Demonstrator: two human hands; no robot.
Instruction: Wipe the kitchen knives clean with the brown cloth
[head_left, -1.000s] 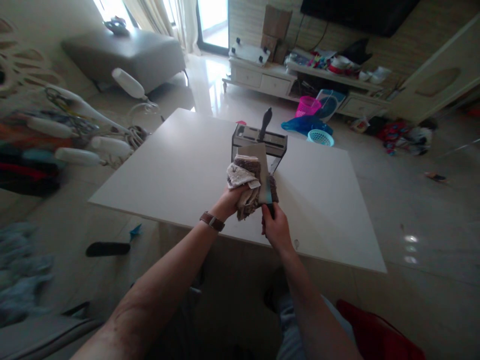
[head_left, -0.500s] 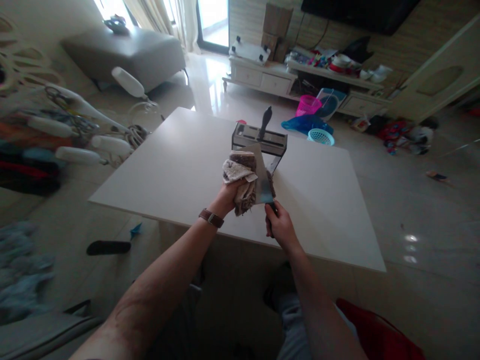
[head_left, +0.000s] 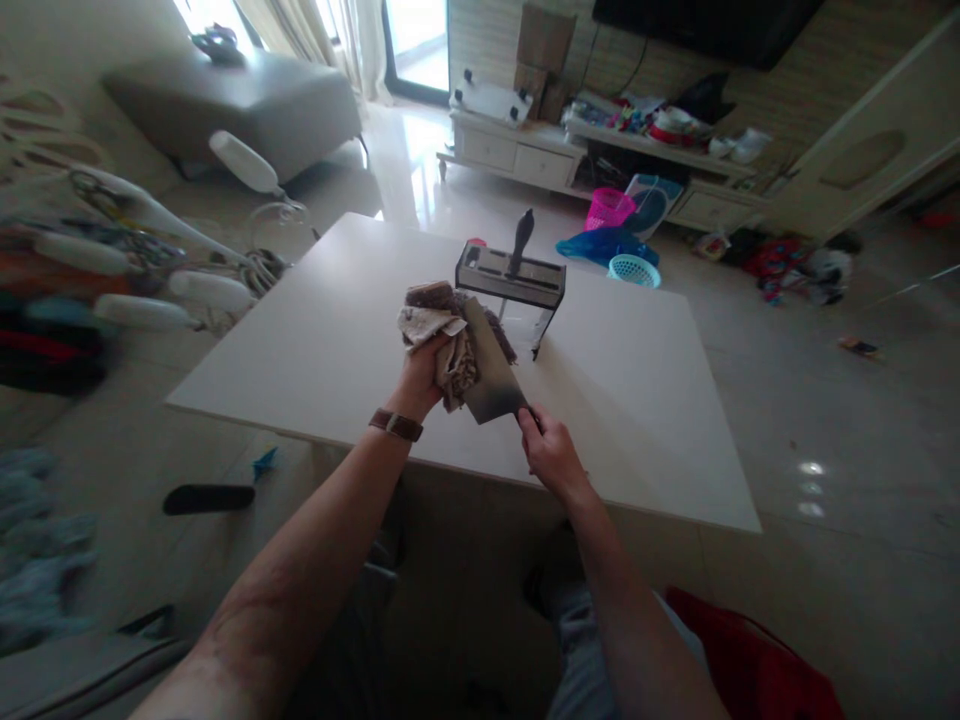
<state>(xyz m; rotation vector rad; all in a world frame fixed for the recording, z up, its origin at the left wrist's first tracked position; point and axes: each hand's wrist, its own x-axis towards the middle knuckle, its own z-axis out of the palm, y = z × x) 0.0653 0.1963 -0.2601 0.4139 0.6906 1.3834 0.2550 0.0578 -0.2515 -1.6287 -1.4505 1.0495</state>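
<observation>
My left hand (head_left: 424, 380) is closed around a bunched cloth (head_left: 439, 335), beige and brown, above the table. In my right hand (head_left: 551, 455) is the dark handle of a cleaver (head_left: 495, 385); its broad metal blade points up and left. The blade lies against the right side of the cloth, with some brown cloth showing beyond its far edge. Just past the blade, a knife block (head_left: 510, 280) with a slotted top stands on the table. A dark-handled tool (head_left: 523, 240) sticks up from one of its slots.
The white table (head_left: 637, 400) spans the middle. Beyond it on the floor are a pink basket (head_left: 609, 208), a blue bag (head_left: 600, 248) and a light-blue basket (head_left: 634, 270). A chandelier (head_left: 214, 290) with white shades lies at the left. A red item (head_left: 750, 660) is at lower right.
My left hand and the cloth have moved left. The cleaver has tilted further left with them, and its blade now shows more broadly. The view has shifted slightly.
</observation>
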